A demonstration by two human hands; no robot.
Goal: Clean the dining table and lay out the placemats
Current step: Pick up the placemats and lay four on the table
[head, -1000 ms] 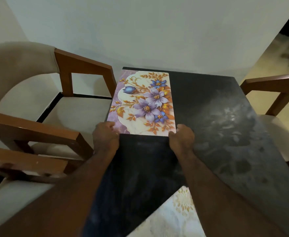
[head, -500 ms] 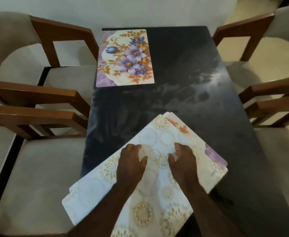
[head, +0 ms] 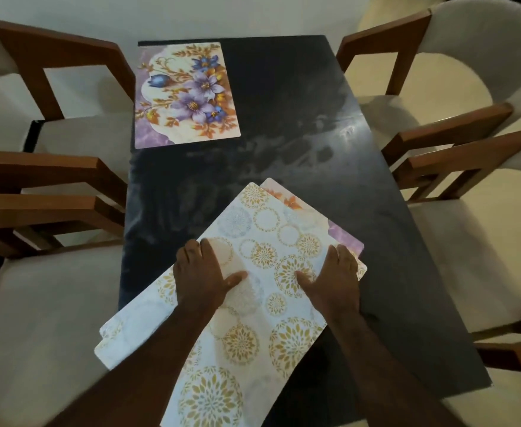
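Resting on a stack of placemats (head: 262, 229), both hands lie flat in the head view, with fingers straight and thumbs spread toward each other. Neither hand is curled round an edge that I can see. The left hand (head: 202, 272) sits on the stack's left half, its fingertips near the long left edge. The right hand (head: 334, 282) sits on the right half, its outer fingers right at the stack's right edge.

The top mat is white with gold and grey circles, and a bare strip of it shows between the two thumbs. Beyond the right hand's fingertips a second mat (head: 344, 237) peeks out from under the top one, showing a purple corner and an orange flower.

The stack lies askew on the dark table (head: 314, 134), its near-left corner hanging past the table edge beside the left forearm. Well ahead of the left hand, at the far left corner of the table, one flowered placemat (head: 188, 94) lies flat and square to the edges — purple and blue blooms facing up. Smeary pale streaks mark the tabletop ahead of both hands.

Wooden chairs with pale seats stand on both sides — a left pair of chairs (head: 37, 163) out beyond the left hand, and a right pair of chairs (head: 468, 151) out beyond the right hand.
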